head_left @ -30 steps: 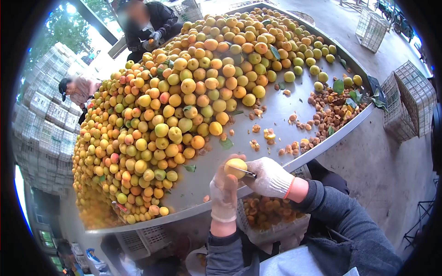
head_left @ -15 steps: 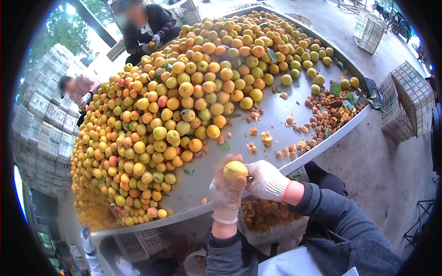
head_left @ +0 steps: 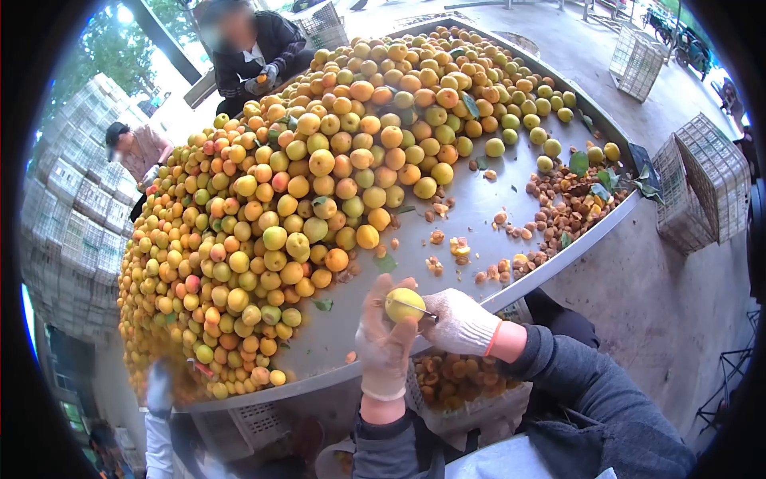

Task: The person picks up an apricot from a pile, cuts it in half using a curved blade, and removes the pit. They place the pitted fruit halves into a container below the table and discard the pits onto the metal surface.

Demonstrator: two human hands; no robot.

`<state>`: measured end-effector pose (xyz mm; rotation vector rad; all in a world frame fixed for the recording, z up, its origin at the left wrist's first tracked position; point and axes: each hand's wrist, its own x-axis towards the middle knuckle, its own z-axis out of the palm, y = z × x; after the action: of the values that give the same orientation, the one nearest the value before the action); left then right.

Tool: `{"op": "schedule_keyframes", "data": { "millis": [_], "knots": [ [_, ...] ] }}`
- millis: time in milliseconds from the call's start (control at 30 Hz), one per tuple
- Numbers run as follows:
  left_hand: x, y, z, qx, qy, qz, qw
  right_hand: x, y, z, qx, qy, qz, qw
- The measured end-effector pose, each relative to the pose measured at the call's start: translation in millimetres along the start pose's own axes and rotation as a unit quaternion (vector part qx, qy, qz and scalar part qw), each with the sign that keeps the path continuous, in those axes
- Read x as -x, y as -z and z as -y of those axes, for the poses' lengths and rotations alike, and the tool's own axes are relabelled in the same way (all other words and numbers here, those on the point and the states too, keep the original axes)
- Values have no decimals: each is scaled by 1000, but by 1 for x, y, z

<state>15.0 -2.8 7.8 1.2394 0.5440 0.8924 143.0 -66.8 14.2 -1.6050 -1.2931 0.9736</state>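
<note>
A yellow apricot is held above the near rim of the metal tabletop, gripped by the curled fingers of the gloved left hand. A thin knife is pinched in the closed fingers of the gloved right hand, with its blade set against the apricot's right side. A large heap of apricots is noted on the tabletop beyond, with loose pits to its right; a crate of halved fruit sits below the hands.

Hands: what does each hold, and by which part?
Left hand holds an apricot around its sides; right hand holds a knife by the handle, blade against it.
</note>
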Motion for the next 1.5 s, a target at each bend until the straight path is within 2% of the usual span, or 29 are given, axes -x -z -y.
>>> {"op": "schedule_keyframes", "data": {
  "millis": [33, 67, 167, 200, 233, 267, 333, 367, 433, 467, 533, 667, 733, 767, 800, 833, 867, 933, 1000, 1067, 1100, 1167, 1233, 1267, 1300, 1333, 1367, 1400, 1500],
  "knots": [
    [-1, 3, -1, 31, 16, 6, 999, -1, -3, 0, 51, 0, -32, 998],
    [0, 3, -3, 30, 14, 5, 999, 0, -6, -1, 51, 2, -30, 998],
    [3, -3, -10, 64, 94, -26, 993, 3, -9, -4, 77, 46, -70, 993],
    [4, -4, -10, -87, 33, -17, 996, 4, -7, -5, 72, 41, -54, 995],
    [5, -4, -11, -236, -29, -8, 971, 4, -7, -6, 65, 36, -39, 996],
    [5, -4, -11, -235, -26, -8, 972, 2, -6, -10, 64, 34, -38, 997],
    [5, -3, -12, -314, -54, -4, 948, -2, -4, -20, -99, -12, 118, 988],
    [5, -3, -11, -314, -52, -3, 948, -2, -3, -21, -100, -14, 118, 988],
    [5, -1, -9, -184, -7, 4, 983, -4, -3, -20, -150, -73, 159, 973],
    [4, -2, -8, -185, -8, 3, 983, -3, -4, -15, -149, -71, 161, 973],
    [2, -6, -7, 114, 53, -69, 990, -1, -7, 1, 59, 5, 21, 998],
    [2, -3, -2, 160, 68, -64, 983, 3, -11, -3, 145, 19, -22, 989],
    [5, -6, 1, 18, 20, -15, 1000, 5, -3, 3, 118, -32, 1, 992],
    [5, -6, 1, 19, 20, -15, 1000, 5, -1, -3, 119, -32, 2, 992],
    [5, -6, -2, -48, 33, 2, 998, 5, 1, -13, -42, -1, 71, 997],
    [5, -5, -4, -116, 45, 18, 992, 4, 2, -18, -201, 30, 137, 969],
    [3, -6, -9, -116, 44, 18, 992, 5, 10, -3, -247, -8, 173, 954],
    [2, -8, -17, -40, 118, 39, 991, 4, 4, -11, -262, 29, 183, 947],
    [-1, -3, -15, -57, 104, 58, 991, 4, 7, -11, -272, 69, 192, 940],
    [-3, 2, -12, -74, 90, 75, 990, 8, 17, -4, -224, -63, 238, 943],
    [-4, 5, -10, -105, 71, 53, 991, 9, 23, -4, -224, -61, 238, 943],
    [-7, 16, -5, -136, 53, 32, 989, 8, 43, -8, -73, -11, 154, 985],
    [-9, 30, 1, -79, 89, -60, 991, 15, 70, 18, -105, -104, 59, 987],
    [-9, 24, -5, -78, 88, -61, 991, 14, 75, 20, -169, -161, 43, 971],
    [-7, 11, -16, -216, 27, -39, 975, 12, 70, 20, -170, -162, 41, 971],
    [-6, 3, -20, -348, -33, -12, 937, 9, 60, 22, -189, -131, 7, 973],
    [-4, 0, -16, -348, -30, -5, 937, 9, 52, 20, -207, -101, -29, 973],
    [-2, -2, -11, -347, -32, 4, 937, 5, 47, 9, -129, -45, -20, 990],
    [-2, -5, -7, -376, -69, 27, 924, 4, 47, 5, -103, -12, 41, 994]
  ]
}}
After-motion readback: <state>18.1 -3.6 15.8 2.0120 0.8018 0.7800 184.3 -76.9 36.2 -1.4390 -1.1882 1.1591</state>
